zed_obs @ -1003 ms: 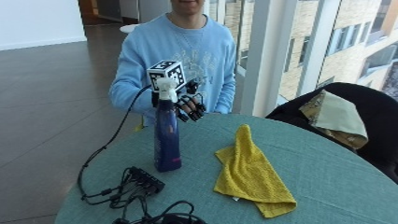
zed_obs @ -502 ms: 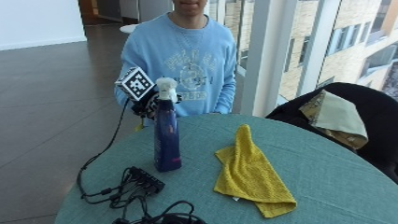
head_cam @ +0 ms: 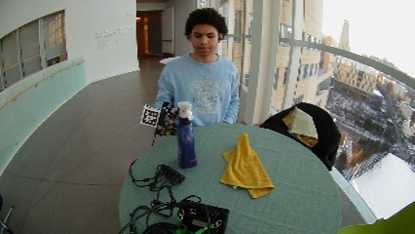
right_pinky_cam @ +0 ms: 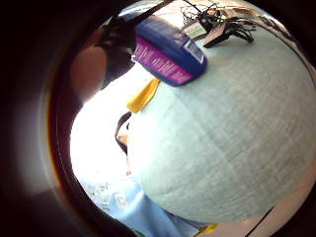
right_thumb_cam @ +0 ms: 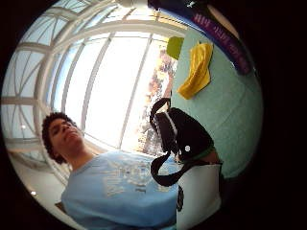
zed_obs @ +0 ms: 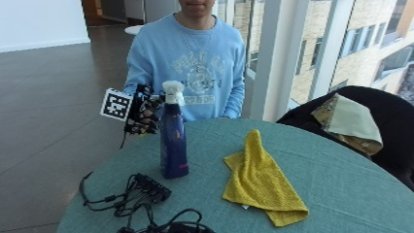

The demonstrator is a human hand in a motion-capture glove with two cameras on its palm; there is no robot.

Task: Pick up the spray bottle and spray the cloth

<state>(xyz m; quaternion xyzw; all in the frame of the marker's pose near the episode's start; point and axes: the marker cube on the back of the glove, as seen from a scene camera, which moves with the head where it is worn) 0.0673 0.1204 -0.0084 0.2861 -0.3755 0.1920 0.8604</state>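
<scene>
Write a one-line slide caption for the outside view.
Gloved right hand beside the upright blue spray bottle, not visibly gripping it; yellow cloth lies untouched on the table.

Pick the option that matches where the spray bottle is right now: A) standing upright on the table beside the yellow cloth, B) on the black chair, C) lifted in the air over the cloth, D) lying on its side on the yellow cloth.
A: in the outside view the spray bottle stands upright on the table, apart from the yellow cloth, with the gloved right hand beside its top, not lifting it.
</scene>
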